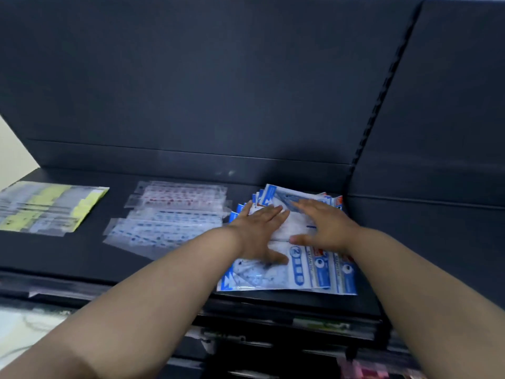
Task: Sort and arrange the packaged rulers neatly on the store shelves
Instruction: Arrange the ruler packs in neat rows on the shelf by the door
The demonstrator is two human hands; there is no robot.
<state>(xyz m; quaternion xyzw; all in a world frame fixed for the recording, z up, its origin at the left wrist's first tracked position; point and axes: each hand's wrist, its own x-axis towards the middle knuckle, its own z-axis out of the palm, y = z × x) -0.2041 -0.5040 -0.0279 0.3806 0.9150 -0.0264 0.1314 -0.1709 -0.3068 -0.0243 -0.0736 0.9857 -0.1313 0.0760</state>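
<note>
Pressing blue ruler packets (314, 273), seemingly fanned, left hand (259, 231) and right hand (325, 225) both spread flat

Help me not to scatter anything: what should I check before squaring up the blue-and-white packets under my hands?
1. Both hands flat on the pile: left hand and right hand press the blue-and-white packets: ok.
2. Pile edges aligned: the packets are fanned, corners jut out at the far left: not ok.
3. Pile wholly on the shelf: its near edge lies short of the front lip: ok.
4. Gap to the clear ruler packets: blurred: cannot tell.
5. Room from the yellow packets: well apart, at the left end: ok.
</note>
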